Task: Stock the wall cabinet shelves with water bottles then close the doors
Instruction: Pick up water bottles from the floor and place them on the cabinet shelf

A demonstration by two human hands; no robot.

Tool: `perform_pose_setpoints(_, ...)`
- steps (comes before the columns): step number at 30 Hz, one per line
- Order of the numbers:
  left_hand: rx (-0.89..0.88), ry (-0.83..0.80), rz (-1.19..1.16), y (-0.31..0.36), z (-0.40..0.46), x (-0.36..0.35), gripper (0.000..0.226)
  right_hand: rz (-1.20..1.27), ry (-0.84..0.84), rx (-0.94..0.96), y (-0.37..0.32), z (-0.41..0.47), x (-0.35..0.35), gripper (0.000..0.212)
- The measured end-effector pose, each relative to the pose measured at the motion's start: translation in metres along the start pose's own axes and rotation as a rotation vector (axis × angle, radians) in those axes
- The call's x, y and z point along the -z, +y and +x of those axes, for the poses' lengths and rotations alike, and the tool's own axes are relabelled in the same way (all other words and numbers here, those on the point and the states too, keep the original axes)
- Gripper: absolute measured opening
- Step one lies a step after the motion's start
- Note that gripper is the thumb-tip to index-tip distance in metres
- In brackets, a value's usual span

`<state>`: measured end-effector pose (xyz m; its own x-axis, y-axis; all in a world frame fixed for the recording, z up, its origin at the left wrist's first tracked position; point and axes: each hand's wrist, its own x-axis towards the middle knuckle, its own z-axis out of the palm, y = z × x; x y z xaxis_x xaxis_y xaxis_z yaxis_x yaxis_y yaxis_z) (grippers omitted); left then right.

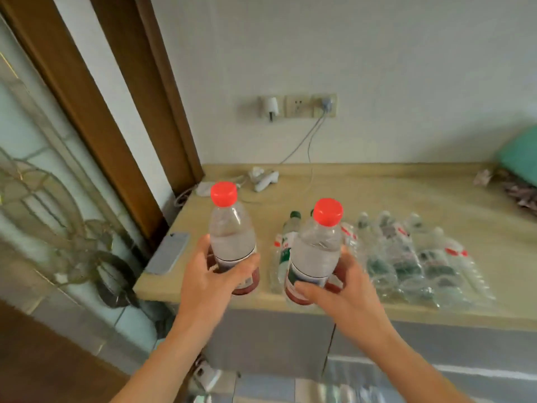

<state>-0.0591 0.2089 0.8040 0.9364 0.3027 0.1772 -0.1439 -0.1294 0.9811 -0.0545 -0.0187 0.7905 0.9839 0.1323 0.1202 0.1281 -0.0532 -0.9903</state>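
My left hand (210,279) grips the lower half of a clear water bottle (231,231) with a red cap, held upright above the front edge of the wooden countertop (377,193). Beside it, my right hand (345,289) holds a second red-capped water bottle (316,245) upright by its labelled lower part. Behind them a plastic-wrapped pack of several bottles (406,257) lies flat on the countertop, caps pointing to the wall. The wall cabinet is out of view.
A phone (168,253) lies at the counter's left edge. A white controller (264,177) and cables rest near the wall under the power sockets (299,106). A glass door with a brown frame (87,112) stands to the left. A teal cushion (520,154) sits far right.
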Motion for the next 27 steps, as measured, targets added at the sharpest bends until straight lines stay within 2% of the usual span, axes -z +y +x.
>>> perform_pose_setpoints(2,-0.051,0.052,-0.065,0.039,0.021,-0.005,0.068,-0.006,-0.03,0.082,-0.04,0.026,0.006,0.05)
perform_pose_setpoints(6,-0.183,0.103,-0.121,0.121,0.062,-0.009,0.058,0.031,-0.063,0.209,-0.123,0.07,0.009,0.048)
perform_pose_setpoints(10,-0.308,0.115,-0.123,0.191,0.109,0.0,0.065,0.04,-0.038,0.353,-0.195,0.116,-0.001,0.045)
perform_pose_setpoints(15,-0.457,0.122,-0.157,0.263,0.176,0.015,0.057,0.046,0.029,0.494,-0.268,0.177,-0.021,0.044)
perform_pose_setpoints(19,-0.556,0.069,-0.185,0.316,0.239,0.026,0.061,0.004,0.055,0.583,-0.327,0.228,-0.035,0.043)
perform_pose_setpoints(24,-0.722,0.058,-0.087,0.394,0.324,0.035,0.051,-0.062,0.086,0.682,-0.405,0.295,-0.056,0.032)
perform_pose_setpoints(27,-0.77,0.064,-0.037,0.423,0.372,0.036,0.048,-0.086,0.173,0.688,-0.44,0.337,-0.066,0.035)
